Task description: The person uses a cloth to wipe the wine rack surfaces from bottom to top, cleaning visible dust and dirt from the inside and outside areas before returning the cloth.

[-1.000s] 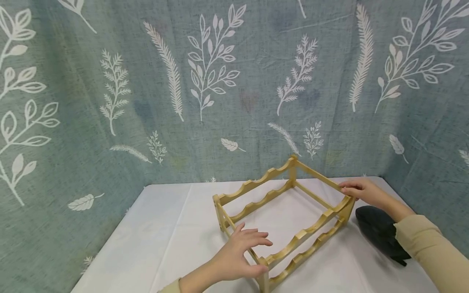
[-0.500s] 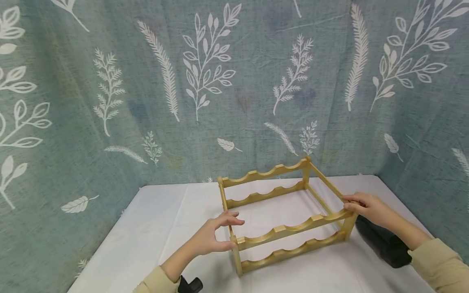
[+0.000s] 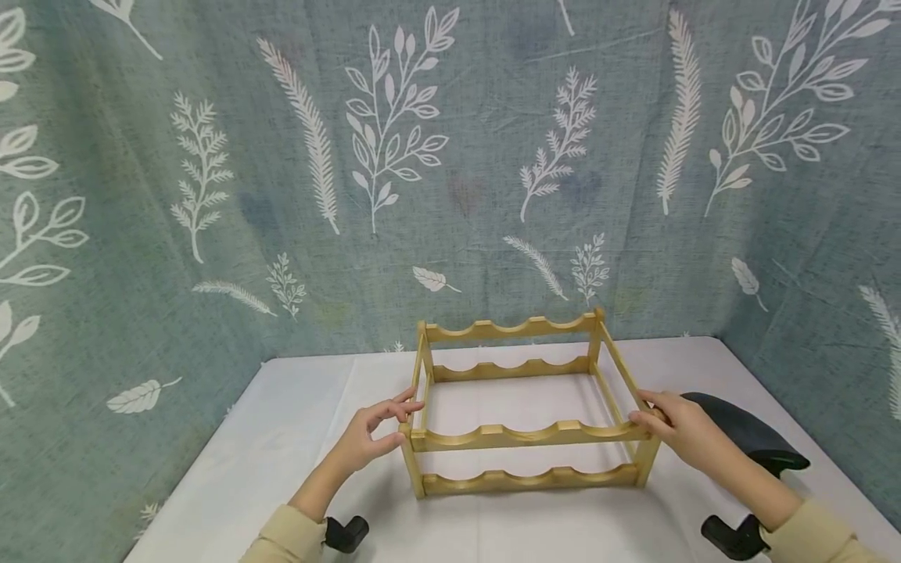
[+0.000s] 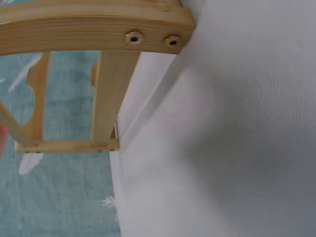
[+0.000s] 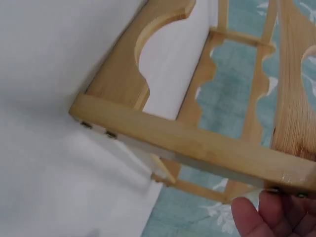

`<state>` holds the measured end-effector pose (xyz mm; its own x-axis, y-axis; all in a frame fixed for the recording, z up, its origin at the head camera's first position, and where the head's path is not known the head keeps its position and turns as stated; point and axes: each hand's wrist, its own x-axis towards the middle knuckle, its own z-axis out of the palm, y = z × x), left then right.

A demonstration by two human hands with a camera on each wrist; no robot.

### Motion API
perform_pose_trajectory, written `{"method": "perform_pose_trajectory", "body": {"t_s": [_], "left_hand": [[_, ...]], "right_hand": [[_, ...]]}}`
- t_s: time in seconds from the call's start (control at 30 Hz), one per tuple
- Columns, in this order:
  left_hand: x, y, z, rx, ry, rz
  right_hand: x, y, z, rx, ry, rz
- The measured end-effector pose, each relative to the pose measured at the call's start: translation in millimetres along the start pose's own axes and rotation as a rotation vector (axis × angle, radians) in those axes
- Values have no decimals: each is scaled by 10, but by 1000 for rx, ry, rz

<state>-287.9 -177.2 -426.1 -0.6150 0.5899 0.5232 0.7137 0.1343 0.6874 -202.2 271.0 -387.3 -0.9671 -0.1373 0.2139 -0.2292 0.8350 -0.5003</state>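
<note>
A pale wooden wine rack (image 3: 524, 435) with scalloped rails stands upright on the white table, its long side facing me. At its front left corner is my left hand (image 3: 366, 435), fingers over the side rail and thumb at the post, a gap showing between them. My right hand (image 3: 672, 422) grips the front right top corner, thumb on the near side. In the right wrist view curled fingers (image 5: 274, 215) lie against the end bar of the rack. The left wrist view shows the rack's end frame (image 4: 94, 32), with one fingertip at the left edge.
A black curved object (image 3: 739, 426) lies on the table right of the rack, partly behind the right forearm. Black wrist-worn pieces stick out below both cuffs. The white table (image 3: 296, 426) reaches back to a blue-green leaf-patterned curtain (image 3: 450, 195).
The rack has turned from a slant until its long side faces me. My left hand has moved left with the near corner and now touches it; my right hand keeps its corner, moving nearer.
</note>
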Motion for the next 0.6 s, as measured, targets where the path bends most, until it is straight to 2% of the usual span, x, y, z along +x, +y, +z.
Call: {"method": "perform_pose_trajectory", "body": {"t_s": [0.2, 0.43, 0.53, 0.6], "left_hand": [[-34, -66, 0, -26, 32, 17], [-24, -70, -7, -48, 36, 1], [-27, -27, -23, -20, 24, -20], [-44, 46, -46, 55, 29, -43]], "right_hand": [[-16, -61, 43, -17, 41, -6], [36, -58, 31, -18, 14, 10], [33, -26, -33, 38, -50, -5], [0, 31, -102, 54, -63, -40]]}}
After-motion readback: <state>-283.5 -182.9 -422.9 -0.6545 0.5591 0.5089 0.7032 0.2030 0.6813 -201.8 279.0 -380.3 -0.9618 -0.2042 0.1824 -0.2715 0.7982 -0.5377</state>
